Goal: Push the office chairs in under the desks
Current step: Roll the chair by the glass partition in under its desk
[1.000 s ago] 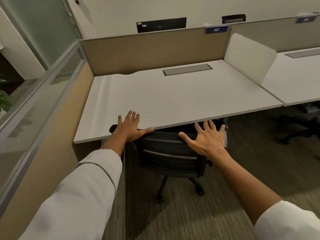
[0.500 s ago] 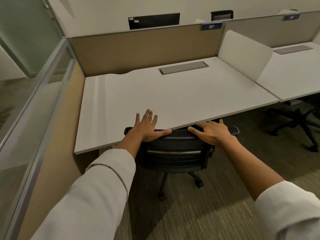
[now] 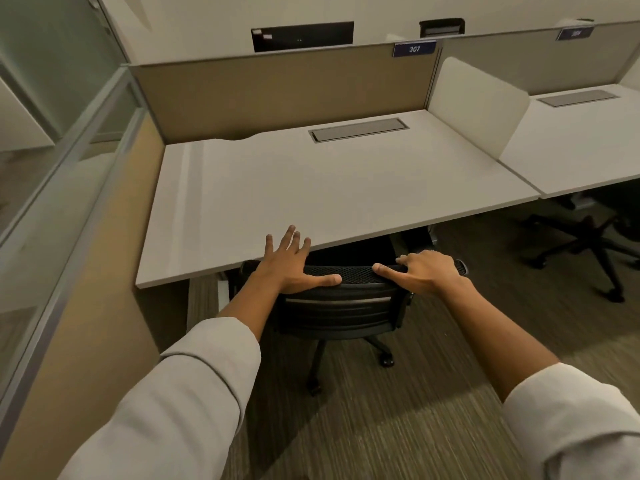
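At the table (image 3: 332, 202) edge, the office chair (image 3: 341, 306) sits mostly tucked under; left hand (image 3: 289, 265) presses flat-fingered, right hand (image 3: 424, 271) curls over its backrest top, probably for steering.

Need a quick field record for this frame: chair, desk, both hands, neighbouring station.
chair: black office chair, backrest top at the desk's front edge, seat under it
desk: white desk, grey cable hatch at the back
left hand: left hand flat on the backrest top, fingers straight
right hand: right hand on the backrest top, fingers bent over it
label: blue tag reads 307
neighbour: second chair under the right desk
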